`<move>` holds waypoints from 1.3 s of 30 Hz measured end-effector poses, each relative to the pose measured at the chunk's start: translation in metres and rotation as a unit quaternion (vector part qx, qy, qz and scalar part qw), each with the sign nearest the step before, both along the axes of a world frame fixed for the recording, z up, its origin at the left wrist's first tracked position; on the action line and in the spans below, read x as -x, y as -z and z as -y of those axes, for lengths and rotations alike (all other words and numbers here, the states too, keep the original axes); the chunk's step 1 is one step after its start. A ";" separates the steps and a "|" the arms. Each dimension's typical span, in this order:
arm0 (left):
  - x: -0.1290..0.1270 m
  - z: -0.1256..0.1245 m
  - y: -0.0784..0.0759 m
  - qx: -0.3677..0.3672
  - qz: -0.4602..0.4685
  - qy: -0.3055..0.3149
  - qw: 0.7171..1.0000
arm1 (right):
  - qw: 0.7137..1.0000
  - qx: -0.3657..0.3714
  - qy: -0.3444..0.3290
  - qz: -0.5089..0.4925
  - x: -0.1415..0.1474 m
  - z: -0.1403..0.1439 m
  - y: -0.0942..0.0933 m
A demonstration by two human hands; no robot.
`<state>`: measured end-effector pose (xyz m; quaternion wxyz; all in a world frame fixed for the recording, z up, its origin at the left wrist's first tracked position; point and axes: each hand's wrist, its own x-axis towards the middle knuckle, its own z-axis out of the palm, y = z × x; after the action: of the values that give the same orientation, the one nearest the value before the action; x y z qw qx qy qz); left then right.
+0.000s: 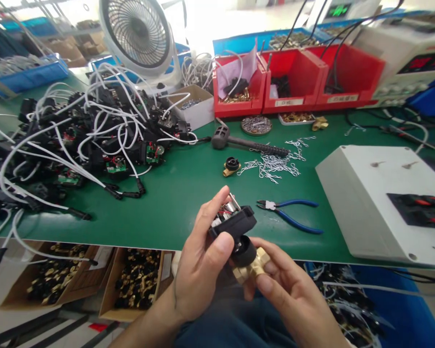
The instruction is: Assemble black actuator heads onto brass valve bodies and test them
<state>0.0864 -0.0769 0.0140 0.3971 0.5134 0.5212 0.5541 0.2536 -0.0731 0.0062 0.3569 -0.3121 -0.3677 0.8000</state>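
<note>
My left hand (205, 263) grips a black actuator housing (237, 222), its open top showing metal parts and a red wire. Below it, my right hand (286, 285) closes its fingers on a brass valve body (253, 266) with a black collar. Housing and collar meet, tilted, over the table's front edge; whether they are joined I cannot tell. Beyond my hands lie a small brass valve with a black top (231, 166), blue-handled cutting pliers (290, 212), a pile of wire clips (275, 165) and a black mallet (246, 141).
A heap of black housings with white cables (105, 130) covers the table's left. Red bins (293, 82), a fan (137, 38) and a parts dish (256, 125) stand behind. A grey box (380, 203) sits right. Cartons of valves (134, 280) are below the edge.
</note>
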 end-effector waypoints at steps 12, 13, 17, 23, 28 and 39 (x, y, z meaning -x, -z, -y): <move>-0.003 0.002 -0.006 -0.094 -0.098 0.032 0.990 | 0.999 0.000 0.030 0.032 0.013 0.007 -0.010; -0.002 0.002 -0.005 -0.086 -0.103 0.043 0.990 | 0.999 -0.002 0.027 0.037 0.013 0.006 -0.008; 0.004 0.003 -0.004 -0.052 -0.167 0.044 0.984 | 0.997 0.010 0.065 0.038 0.010 -0.003 -0.007; 0.000 0.005 -0.005 -0.082 -0.305 0.005 0.949 | 0.989 0.005 0.108 0.102 0.009 -0.009 -0.011; -0.011 0.006 -0.006 -0.094 -0.275 -0.038 0.956 | 0.961 -0.132 0.154 0.190 -0.001 -0.010 -0.002; -0.039 0.004 0.009 -0.079 -0.205 -0.032 0.975 | 0.852 -0.306 0.284 0.314 0.017 -0.045 0.000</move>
<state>0.1256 -0.0814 0.0049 0.2220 0.6292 0.5622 0.4886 0.2364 -0.0281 0.0060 0.5117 -0.5129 -0.5817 0.3696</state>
